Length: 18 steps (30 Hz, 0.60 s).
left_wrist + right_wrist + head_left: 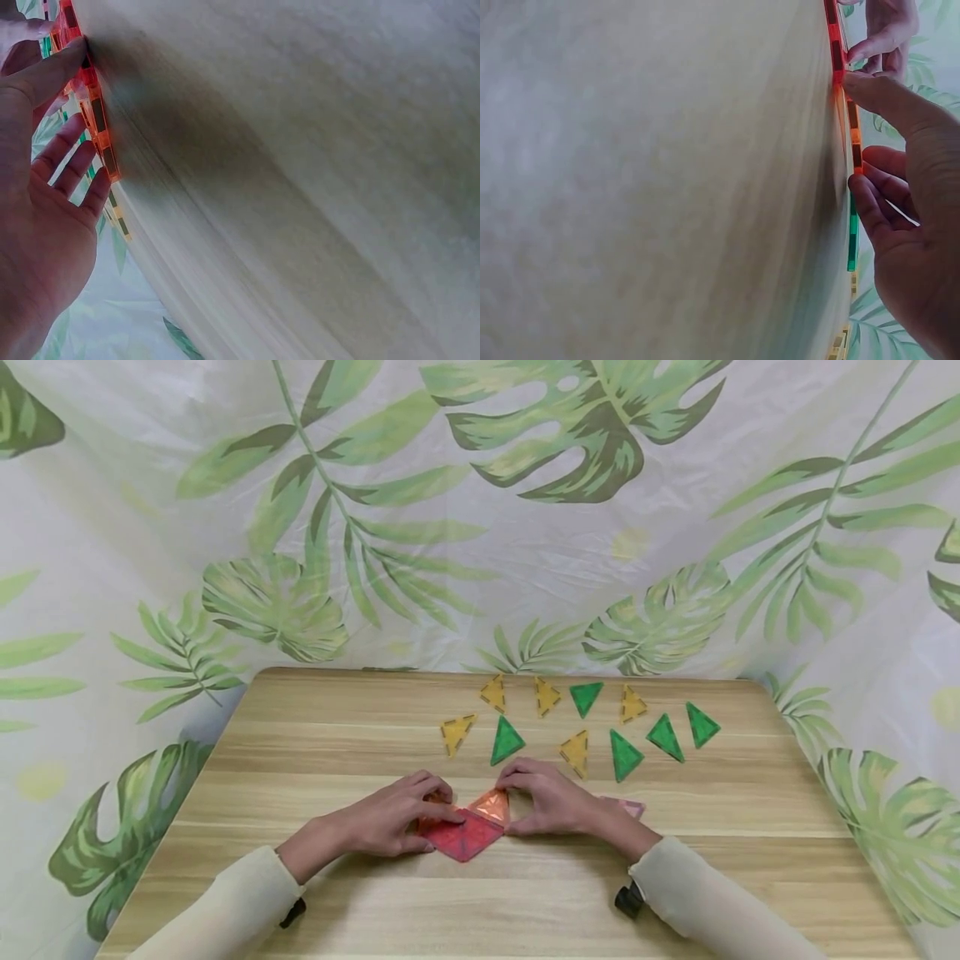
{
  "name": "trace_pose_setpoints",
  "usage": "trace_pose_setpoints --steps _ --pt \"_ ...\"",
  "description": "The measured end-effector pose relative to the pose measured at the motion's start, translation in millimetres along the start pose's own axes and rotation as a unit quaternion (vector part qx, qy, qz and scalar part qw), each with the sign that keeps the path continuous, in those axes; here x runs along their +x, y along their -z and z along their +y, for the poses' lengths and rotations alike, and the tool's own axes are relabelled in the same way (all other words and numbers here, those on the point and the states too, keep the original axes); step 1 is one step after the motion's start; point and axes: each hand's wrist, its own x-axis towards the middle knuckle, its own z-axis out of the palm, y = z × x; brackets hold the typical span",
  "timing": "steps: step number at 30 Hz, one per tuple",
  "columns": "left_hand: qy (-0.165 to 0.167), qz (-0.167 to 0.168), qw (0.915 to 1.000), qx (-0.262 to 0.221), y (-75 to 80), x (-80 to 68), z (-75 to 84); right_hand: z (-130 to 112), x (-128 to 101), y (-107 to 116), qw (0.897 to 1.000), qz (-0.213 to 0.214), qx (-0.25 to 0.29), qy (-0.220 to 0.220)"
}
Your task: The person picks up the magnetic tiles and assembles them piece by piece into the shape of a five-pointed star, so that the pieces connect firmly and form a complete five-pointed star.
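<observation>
Two red triangular magnetic tiles (463, 842) lie edge to edge on the wooden table, forming a point toward me. Against their far right edge is an orange magnetic tile (491, 807). My right hand (551, 797) pinches that orange tile at its right side, fingertips at its far corner and thumb at the near one. My left hand (386, 814) spans the left side, its thumb at the red edge and index finger lying on the red tiles. Its other fingers curl over a second orange tile (99, 124), mostly hidden from above.
Several green triangular tiles (507, 741) and yellow triangular tiles (576, 753) lie scattered along the far part of the table (300, 727). A pink tile (633, 807) shows partly behind my right wrist. A leaf-patterned cloth (420, 568) hangs behind the table.
</observation>
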Motion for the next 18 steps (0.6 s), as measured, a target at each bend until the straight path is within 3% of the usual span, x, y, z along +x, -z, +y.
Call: trace_pose_setpoints --steps 13,18 --pt "-0.014 0.017 0.9994 0.029 3.1 -0.2 0.6 -8 -15 -4 1.0 -0.007 -0.001 0.004" --pt "0.005 0.027 0.9991 0.033 2.4 -2.3 -0.6 -15 -23 -2 1.0 -0.016 0.005 0.005"
